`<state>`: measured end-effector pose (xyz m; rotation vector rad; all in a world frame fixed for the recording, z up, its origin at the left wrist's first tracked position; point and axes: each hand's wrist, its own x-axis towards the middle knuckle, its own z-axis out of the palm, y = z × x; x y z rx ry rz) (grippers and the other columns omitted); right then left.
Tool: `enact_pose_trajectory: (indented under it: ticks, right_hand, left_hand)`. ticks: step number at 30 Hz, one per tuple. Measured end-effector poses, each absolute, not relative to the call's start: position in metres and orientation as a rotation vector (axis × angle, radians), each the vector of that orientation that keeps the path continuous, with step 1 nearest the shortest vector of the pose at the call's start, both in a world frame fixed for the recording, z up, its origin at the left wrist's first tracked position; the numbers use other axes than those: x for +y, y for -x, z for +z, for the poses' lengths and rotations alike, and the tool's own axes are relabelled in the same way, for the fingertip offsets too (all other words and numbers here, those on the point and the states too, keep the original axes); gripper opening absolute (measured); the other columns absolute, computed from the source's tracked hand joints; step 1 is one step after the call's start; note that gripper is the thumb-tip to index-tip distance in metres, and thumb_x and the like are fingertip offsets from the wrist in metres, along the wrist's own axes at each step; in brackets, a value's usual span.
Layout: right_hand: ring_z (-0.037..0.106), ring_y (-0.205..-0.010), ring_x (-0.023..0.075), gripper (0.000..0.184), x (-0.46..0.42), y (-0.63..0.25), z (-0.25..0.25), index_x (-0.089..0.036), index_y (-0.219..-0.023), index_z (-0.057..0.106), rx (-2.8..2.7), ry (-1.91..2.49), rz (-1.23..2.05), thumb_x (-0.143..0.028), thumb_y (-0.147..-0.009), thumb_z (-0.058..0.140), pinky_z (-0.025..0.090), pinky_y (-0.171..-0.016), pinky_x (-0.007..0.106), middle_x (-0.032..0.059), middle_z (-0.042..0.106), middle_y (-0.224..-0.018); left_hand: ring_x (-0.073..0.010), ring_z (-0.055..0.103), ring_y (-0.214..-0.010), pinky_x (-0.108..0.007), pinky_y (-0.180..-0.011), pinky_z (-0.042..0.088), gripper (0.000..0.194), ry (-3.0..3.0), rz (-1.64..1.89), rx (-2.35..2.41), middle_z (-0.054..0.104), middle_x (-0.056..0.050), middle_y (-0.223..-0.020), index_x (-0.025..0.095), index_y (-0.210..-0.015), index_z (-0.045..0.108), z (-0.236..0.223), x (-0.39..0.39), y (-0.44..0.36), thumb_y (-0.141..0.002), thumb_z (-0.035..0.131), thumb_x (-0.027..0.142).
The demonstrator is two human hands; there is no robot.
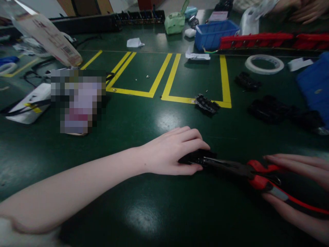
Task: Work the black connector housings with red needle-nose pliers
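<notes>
My left hand [180, 152] is closed around a small black part [190, 157] on the dark green tabletop, its fingers hiding most of it. From the right, the long narrow jaws of red-handled needle-nose pliers [231, 166] reach to that part; their tips are at its edge beside my left thumb. Whether the jaws grip it cannot be made out. My right hand [300, 185], cut off by the picture's edge, is wrapped around the plier handles. Beyond my left hand lies another black moulded part [207, 104], on the yellow tape line.
Several black parts [272, 109] lie at the right beside a blue bin [316, 85]. A tape roll [264, 64], another blue bin [216, 34] and a red strip [257, 40] stand farther back. A blurred-out phone-like object [82, 106] is at left. Another person's hands [305, 10] show top right.
</notes>
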<state>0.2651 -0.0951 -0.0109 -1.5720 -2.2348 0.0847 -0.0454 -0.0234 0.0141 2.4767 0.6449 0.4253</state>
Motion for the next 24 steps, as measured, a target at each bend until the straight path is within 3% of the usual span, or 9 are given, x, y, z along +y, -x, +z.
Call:
enact_pose_trajectory:
  ticks: [13, 17, 24]
  right_hand:
    - [0.064, -0.095, 0.0264, 0.050, -0.097, -0.267, -0.008, -0.034, -0.119, 0.052, -2.314, 1.574, 0.126, -0.061, -0.078, 0.053, 0.050, -0.086, 0.045, 0.0053, 0.060, -0.117]
    - [0.064, -0.091, 0.0249, 0.048, -0.092, -0.269, -0.008, -0.032, -0.118, 0.052, -2.340, 1.519, 0.090, -0.059, -0.079, 0.053, 0.051, -0.081, 0.044, 0.0060, 0.062, -0.112]
    - [0.065, -0.086, 0.0204, 0.042, -0.083, -0.271, -0.005, -0.026, -0.116, 0.053, -2.405, 1.307, 0.012, -0.052, -0.083, 0.054, 0.052, -0.075, 0.036, 0.0064, 0.063, -0.105]
  left_hand:
    - [-0.0210, 0.054, -0.101, -0.033, -0.089, 0.045, 0.037, -2.460, 0.434, 0.646, 0.059, -0.010, -0.111, 0.012, -0.118, 0.055, 0.014, -0.023, 0.045, -0.088, 0.064, 0.031]
    - [-0.0215, 0.053, -0.102, -0.033, -0.090, 0.046, 0.046, -2.436, 0.439, 0.664, 0.057, -0.011, -0.112, 0.009, -0.123, 0.053, 0.013, -0.022, 0.046, -0.086, 0.068, 0.031]
    - [-0.0200, 0.052, -0.103, -0.031, -0.090, 0.046, 0.043, -2.440, 0.389, 0.656, 0.055, -0.010, -0.113, 0.010, -0.124, 0.053, 0.013, -0.022, 0.044, -0.087, 0.066, 0.027]
